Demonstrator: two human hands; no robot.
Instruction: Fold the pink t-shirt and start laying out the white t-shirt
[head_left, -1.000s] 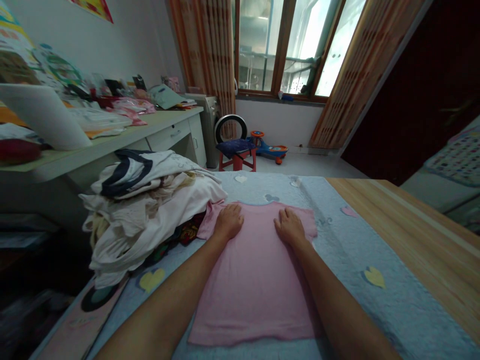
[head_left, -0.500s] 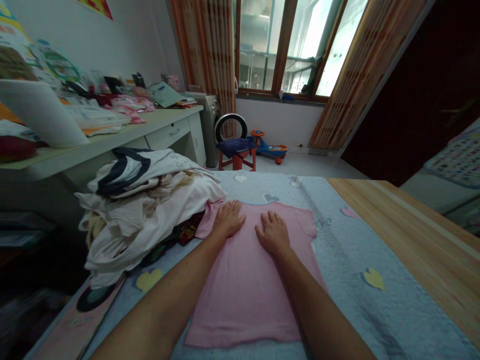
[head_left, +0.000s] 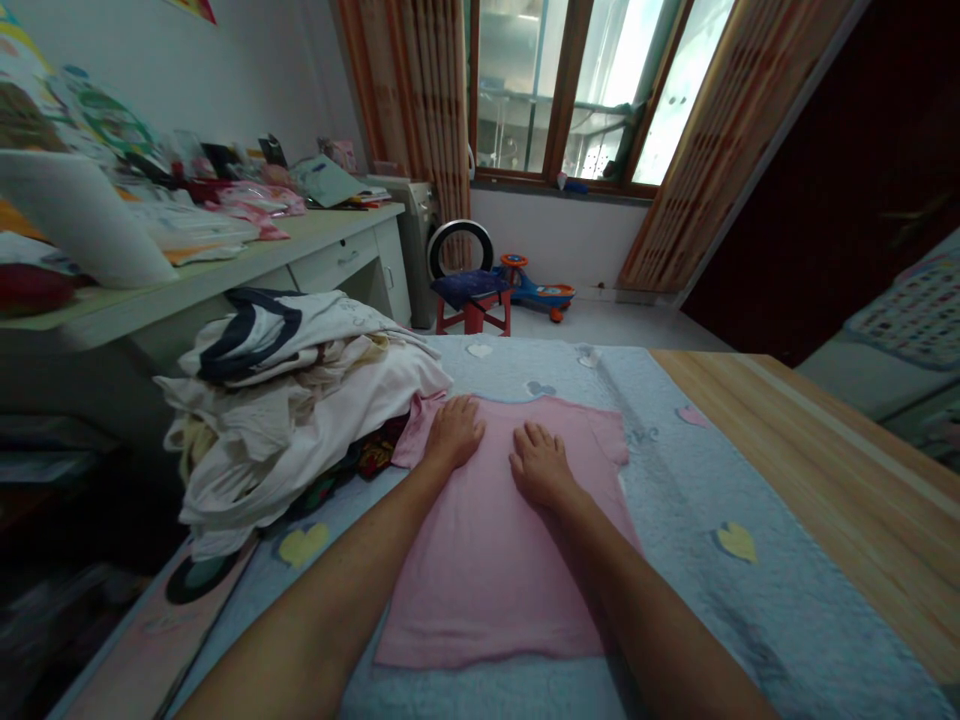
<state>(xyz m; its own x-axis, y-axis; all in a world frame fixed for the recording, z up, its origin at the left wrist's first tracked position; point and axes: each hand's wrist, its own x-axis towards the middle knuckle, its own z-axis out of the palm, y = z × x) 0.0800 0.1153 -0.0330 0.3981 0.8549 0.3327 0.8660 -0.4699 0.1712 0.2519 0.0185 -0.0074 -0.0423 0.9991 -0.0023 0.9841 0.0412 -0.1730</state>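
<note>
One pink, short-sleeved cloth shirt [head_left: 495, 570]: laid flat, unfolded; left hand [head_left: 454, 432], right hand [head_left: 541, 466] rest atop, fingers seemingly loosely spread.

- Window [head_left: 566, 90]: daylight source; right pane glaring white.
- Door [head_left: 795, 160], right of window: nearly black.
- Blanket [head_left: 795, 620], below window: dim, softly shadowed.
- Curtains [head_left: 412, 130], flanking window: tops splayed by wide-angle distortion.
- Far lower left of window: dark, blurred.

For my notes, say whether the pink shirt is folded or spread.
Spread: the pink shirt lies flat, sleeves out sideways, hem extended.
</note>
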